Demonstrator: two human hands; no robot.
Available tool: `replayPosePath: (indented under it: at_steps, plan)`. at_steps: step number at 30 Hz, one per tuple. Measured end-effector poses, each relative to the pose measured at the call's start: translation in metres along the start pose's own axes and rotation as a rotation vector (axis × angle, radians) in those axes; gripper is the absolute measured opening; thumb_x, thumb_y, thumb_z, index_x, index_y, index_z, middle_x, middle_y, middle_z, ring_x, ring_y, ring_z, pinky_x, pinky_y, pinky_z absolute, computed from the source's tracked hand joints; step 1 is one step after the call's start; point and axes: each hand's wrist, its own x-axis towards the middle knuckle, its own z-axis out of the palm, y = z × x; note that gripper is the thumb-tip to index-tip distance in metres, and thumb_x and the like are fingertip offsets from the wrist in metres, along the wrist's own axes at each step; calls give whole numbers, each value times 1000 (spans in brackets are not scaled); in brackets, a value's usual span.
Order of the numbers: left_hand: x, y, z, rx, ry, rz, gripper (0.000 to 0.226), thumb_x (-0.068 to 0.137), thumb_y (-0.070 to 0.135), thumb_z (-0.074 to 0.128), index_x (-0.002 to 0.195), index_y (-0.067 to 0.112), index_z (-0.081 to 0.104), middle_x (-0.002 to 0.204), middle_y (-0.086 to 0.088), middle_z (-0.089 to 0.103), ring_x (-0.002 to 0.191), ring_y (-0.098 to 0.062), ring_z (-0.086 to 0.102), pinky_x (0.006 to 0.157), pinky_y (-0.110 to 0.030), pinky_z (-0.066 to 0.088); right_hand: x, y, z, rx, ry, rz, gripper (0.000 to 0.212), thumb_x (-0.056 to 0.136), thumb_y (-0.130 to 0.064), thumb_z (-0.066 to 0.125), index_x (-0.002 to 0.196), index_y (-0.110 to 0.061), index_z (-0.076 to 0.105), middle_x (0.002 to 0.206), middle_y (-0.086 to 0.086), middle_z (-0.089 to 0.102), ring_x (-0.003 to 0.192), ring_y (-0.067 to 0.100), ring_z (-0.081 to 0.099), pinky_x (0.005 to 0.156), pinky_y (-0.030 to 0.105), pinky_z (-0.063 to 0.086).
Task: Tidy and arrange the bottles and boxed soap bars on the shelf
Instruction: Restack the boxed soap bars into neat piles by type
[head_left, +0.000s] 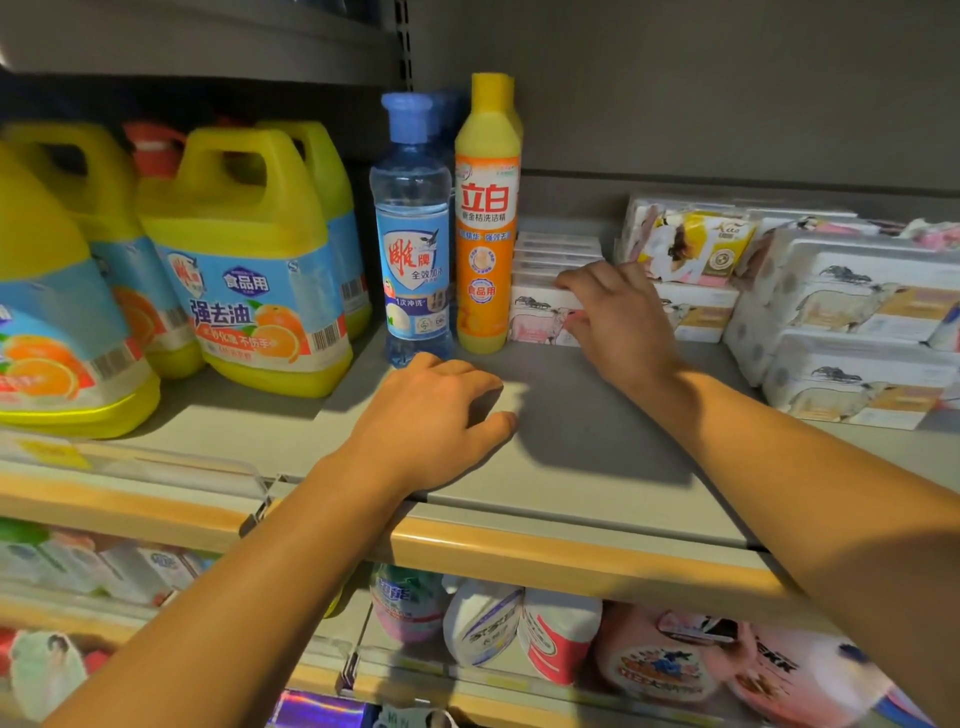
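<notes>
Near the shelf's (597, 467) back edge, the right hand (618, 317) pinches the front soap box (540, 314) beside two upright bottles (485, 218). Left hand (436, 410) rests loosely curled, holding nothing. Tidying looks unfinished: front edge bare, soap packs (852, 332) to the right uneven.

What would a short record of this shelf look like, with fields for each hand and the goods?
left hand: rests on the bare shelf, holds nothing
right hand: fingers curled on a boxed soap bar
bottles: clear blue bottle beside orange bottle, both upright
left of bottles: yellow jugs
right side: stacked white packs
</notes>
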Motion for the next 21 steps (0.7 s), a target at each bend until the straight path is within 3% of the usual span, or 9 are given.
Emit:
replayPosePath:
  at_steps: [9, 15, 18, 21]
  plan:
    - [-1, 0, -1, -25, 4, -17, 60, 85, 68, 34, 126, 33, 60, 127, 9, 62, 113, -20, 49, 88, -39, 46, -3, 0, 1, 36, 20, 4, 40, 89, -11, 64, 129, -12, 60, 123, 9, 61, 113, 35, 47, 93, 38, 39]
    - [1, -1, 1, -29, 22, -15, 53, 89, 65, 43, 129, 34, 58, 129, 11, 62, 114, -18, 48, 88, -37, 44, -7, 4, -19, 115, -112, 11, 51, 91, -27, 60, 140, -16, 49, 137, 8, 53, 123, 32, 44, 103, 37, 36]
    - [1, -1, 1, -32, 17, -21, 53, 88, 66, 43, 129, 35, 58, 128, 12, 62, 113, -17, 48, 87, -35, 44, -2, 18, -44, 154, -2, 83, 51, 89, -28, 63, 136, -13, 51, 132, 12, 53, 122, 34, 44, 101, 38, 38]
    - [1, 0, 0, -36, 24, -24, 51, 88, 65, 45, 126, 35, 60, 124, 12, 64, 111, -15, 49, 84, -33, 43, 11, 40, -68, 32, 119, 130, 49, 85, -23, 66, 131, -9, 55, 123, 17, 56, 113, 40, 50, 96, 41, 41]
